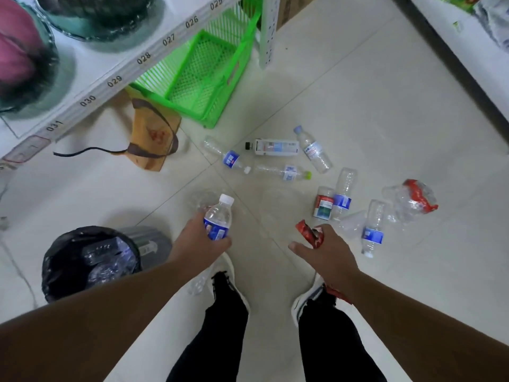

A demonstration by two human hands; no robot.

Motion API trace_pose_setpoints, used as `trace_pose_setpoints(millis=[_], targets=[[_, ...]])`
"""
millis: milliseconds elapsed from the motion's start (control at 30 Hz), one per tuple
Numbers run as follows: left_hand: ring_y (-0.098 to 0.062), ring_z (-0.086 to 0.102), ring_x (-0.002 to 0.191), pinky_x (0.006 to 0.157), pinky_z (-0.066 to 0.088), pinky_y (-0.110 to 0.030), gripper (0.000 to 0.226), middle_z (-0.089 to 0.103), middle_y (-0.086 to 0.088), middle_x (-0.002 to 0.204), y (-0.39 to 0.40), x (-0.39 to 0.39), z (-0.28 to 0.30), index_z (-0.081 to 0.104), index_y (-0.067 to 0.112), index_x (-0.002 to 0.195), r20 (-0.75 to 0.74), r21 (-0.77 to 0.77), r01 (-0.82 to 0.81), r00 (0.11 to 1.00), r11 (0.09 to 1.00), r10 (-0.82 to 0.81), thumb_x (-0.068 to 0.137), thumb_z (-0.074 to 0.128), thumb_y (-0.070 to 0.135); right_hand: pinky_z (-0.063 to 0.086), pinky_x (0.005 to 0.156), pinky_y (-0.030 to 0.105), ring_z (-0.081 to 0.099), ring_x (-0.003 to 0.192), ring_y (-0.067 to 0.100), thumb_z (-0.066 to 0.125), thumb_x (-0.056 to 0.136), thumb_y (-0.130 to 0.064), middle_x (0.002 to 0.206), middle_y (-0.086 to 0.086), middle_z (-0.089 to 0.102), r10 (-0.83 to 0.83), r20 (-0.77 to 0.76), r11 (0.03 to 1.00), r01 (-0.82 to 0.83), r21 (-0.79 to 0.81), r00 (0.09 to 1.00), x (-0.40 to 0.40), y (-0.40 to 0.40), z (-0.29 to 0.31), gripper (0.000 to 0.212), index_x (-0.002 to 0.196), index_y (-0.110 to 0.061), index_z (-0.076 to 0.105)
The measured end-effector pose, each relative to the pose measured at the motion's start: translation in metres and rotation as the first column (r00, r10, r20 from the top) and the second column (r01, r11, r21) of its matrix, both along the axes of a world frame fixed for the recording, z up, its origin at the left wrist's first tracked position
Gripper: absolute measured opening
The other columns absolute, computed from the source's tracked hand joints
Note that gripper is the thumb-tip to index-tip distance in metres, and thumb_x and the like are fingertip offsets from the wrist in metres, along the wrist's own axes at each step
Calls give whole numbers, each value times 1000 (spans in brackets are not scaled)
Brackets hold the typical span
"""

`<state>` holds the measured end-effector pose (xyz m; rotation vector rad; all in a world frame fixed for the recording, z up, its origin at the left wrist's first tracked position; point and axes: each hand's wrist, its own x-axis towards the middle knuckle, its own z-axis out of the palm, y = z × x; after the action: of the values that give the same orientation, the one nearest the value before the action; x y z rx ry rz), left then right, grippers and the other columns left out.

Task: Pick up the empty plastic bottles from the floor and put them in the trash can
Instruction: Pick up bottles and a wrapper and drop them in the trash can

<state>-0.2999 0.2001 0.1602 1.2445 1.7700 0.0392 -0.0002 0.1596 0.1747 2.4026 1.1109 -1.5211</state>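
My left hand [197, 239] grips a small clear bottle [219, 219] with a blue label and white cap, held above the floor to the right of the trash can [59, 253]. The can is lined with a black bag and has bottles inside. My right hand [323, 253] holds a crushed bottle with a red label [308, 232], mostly hidden under the palm. Several empty bottles lie on the tiles ahead, among them a blue-labelled one [373, 230], a red-and-green-labelled one [323, 204] and a crushed red-labelled one [413, 199]. Another clear bottle [197, 285] lies by my left shoe.
Green plastic crates [203, 75] stand under a white shelf [110, 82] with numbered tags at upper left. A brown paper bag [154, 136] lies beside them. Another shelf [468, 59] runs along the right. My feet [231, 288] stand between the can and the bottles.
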Motion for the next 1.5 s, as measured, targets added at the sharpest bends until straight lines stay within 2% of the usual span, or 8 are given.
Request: trace_pose_setpoints(millis=[233, 467, 567, 633, 733, 900, 1300, 1500], targets=[[-1, 65, 67, 56, 43, -25, 53, 68, 14, 79, 6, 16, -118, 53, 37, 97, -87, -27, -82, 993, 996, 80, 56, 76, 61, 46, 109, 50, 54, 139, 33, 74, 56, -87, 160, 9, 41, 59, 47, 996, -63, 67, 997, -1, 23, -139, 127, 162, -43, 20], [-12, 70, 88, 66, 50, -22, 71, 68, 9, 104, 14, 14, -264, 54, 27, 126, -88, 25, -8, 996, 1000, 10, 68, 84, 55, 46, 110, 56, 44, 148, 46, 85, 59, -80, 175, 13, -3, 239, 112, 969, -244, 27, 964, -3, 27, -319, 141, 163, -55, -6], [3, 70, 82, 63, 51, -12, 64, 62, 22, 97, 4, 29, -290, 46, 40, 118, -71, 46, -129, 989, 991, 132, 70, 85, 56, 55, 98, 53, 58, 129, 48, 91, 67, -62, 170, 14, -8, 235, 186, 964, -254, 82, 954, -8, 12, -364, 124, 161, -48, 13], [10, 66, 69, 56, 45, -13, 51, 63, 21, 85, 1, 36, -291, 49, 38, 100, -71, 36, -186, 980, 982, 188, 67, 83, 57, 58, 83, 48, 67, 105, 44, 82, 81, -54, 153, 16, 30, 307, 245, 925, -348, 149, 920, -8, -1, -369, 75, 142, -35, 42], [-4, 69, 74, 62, 46, -25, 49, 71, 11, 87, 8, 29, -267, 58, 31, 104, -86, 23, -245, 965, 969, 247, 70, 85, 53, 54, 72, 43, 68, 90, 39, 60, 98, -35, 106, 10, 65, 401, 256, 884, -445, 144, 879, -9, -11, -339, 21, 109, -23, 47], [9, 67, 74, 58, 45, -24, 51, 71, 16, 85, 1, 16, -194, 56, 35, 101, -122, 39, -240, 962, 970, 243, 69, 86, 60, 43, 64, 38, 66, 78, 36, 62, 94, -33, 81, 0, 59, 227, 223, 938, -274, 211, 948, -5, -6, -237, 26, 103, -26, 38], [-7, 68, 68, 55, 45, -25, 53, 70, 7, 82, -14, 40, -4, 51, 32, 94, -81, -38, -282, 957, 959, 279, 59, 80, 59, 44, 74, 36, 59, 79, 25, 62, 85, -32, 81, -9, 59, 122, 44, 983, -127, 131, 992, 39, 34, -21, 25, 105, -32, 48], [-4, 68, 67, 52, 42, -14, 48, 70, 7, 85, -30, 43, 53, 56, 30, 106, -103, -60, -282, 956, 957, 275, 75, 90, 44, 41, 58, 32, 62, 71, 18, 52, 83, -35, 72, -3, 62, 204, 109, 960, -220, 173, 973, 51, 37, 24, 15, 83, -21, 55]])
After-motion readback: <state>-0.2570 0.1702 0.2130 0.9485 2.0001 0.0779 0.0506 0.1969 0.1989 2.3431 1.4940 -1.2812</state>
